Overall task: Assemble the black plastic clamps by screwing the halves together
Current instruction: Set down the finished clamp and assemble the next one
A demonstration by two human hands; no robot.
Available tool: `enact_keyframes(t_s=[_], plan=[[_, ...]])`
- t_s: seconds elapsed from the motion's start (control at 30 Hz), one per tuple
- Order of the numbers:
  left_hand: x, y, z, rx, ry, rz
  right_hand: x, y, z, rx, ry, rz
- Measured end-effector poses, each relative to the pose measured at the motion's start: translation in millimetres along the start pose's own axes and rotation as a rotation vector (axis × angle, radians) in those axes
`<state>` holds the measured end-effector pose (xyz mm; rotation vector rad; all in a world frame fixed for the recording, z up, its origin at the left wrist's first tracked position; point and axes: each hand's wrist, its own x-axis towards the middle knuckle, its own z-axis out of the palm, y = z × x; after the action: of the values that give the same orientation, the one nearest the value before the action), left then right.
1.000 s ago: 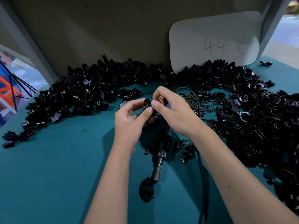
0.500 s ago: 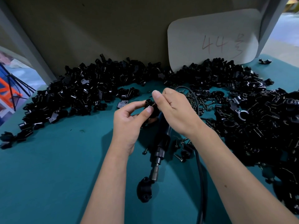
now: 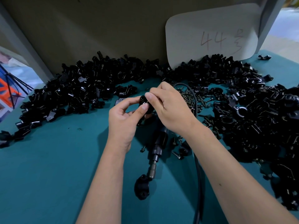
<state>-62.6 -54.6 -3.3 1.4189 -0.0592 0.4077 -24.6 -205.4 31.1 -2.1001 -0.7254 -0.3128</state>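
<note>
The table [image 3: 48, 183] has a teal top. Clamp halves [image 3: 84, 92] lie heaped along its far edge and right side, with loose screws [image 3: 188, 97] beside them. A driver [image 3: 157, 147], its cable [image 3: 198, 183] and one clamp [image 3: 142, 186] lie at centre.

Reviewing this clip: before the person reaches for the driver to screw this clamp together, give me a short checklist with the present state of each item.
1. Clamp piece held above the mat: ok, left hand and right hand both pinch it.
2. Halves lined up: cannot tell, fingers cover the joint.
3. Screw seated in the piece: cannot tell, hidden by the fingertips.
4. Electric screwdriver within reach: ok, it lies on the green mat just below the hands, tip toward the person.
5. Driver tip free: not ok, an assembled clamp sits at its tip.
6. Spare screws at hand: ok, a loose heap lies beside the right hand.
</note>
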Motion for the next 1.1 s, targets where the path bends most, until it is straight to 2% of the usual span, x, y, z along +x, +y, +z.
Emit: enact_keyframes(t_s=[0.17,0.37,0.53,0.8,1.0,1.1], plan=[[0,1,2,0.027,0.011,0.019,-2,6,-2,-0.067,-0.08,-0.008],[-1,2,6,-0.044,0.039,-0.046,-4,2,-10,0.037,-0.12,0.004],[-1,4,3,-0.074,0.008,-0.093,-4,4,-11,0.013,-0.162,0.034],[-5,7,9,0.006,-0.066,-0.04,-2,4,1,-0.083,0.028,0.086],[-4,8,7,-0.009,-0.059,-0.053,-4,11,2,-0.138,-0.043,0.006],[-4,7,5,0.048,-0.076,-0.046,-3,9,5,-0.136,-0.012,0.031]])
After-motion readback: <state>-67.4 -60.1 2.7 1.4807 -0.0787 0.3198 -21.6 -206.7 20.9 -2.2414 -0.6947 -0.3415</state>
